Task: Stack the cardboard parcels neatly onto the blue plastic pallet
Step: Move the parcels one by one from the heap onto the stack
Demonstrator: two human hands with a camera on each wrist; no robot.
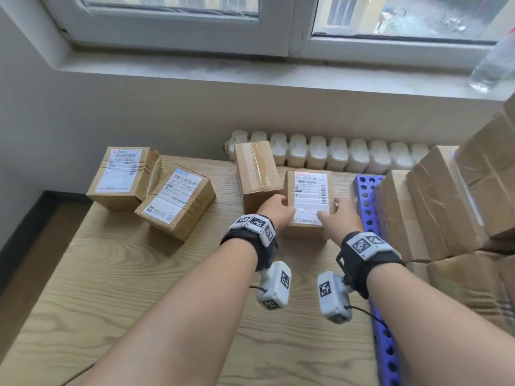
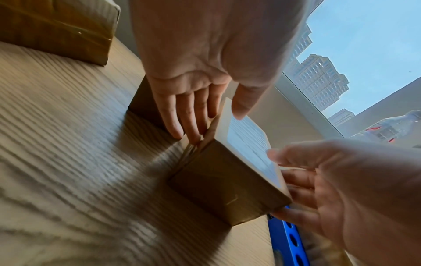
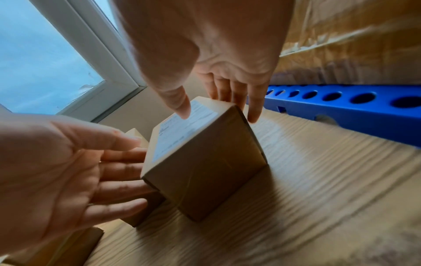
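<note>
A small cardboard parcel (image 1: 309, 203) with a white shipping label on top stands on the wooden table, just left of the blue plastic pallet (image 1: 367, 201). My left hand (image 1: 282, 206) lies against its left side with straight fingers and the thumb on the top edge. On the parcel's right side my right hand (image 1: 334, 211) does the same, thumb on the label. The left wrist view shows the parcel (image 2: 223, 189) between both hands, as does the right wrist view (image 3: 205, 162). Several taped parcels (image 1: 434, 207) are stacked on the pallet at the right.
Three more parcels stand on the table: one at the far left (image 1: 122, 176), one tilted beside it (image 1: 178, 201), and a tall one (image 1: 256, 174) right behind my left hand. A white radiator (image 1: 334, 154) lines the wall. A plastic bottle (image 1: 493, 65) stands on the windowsill.
</note>
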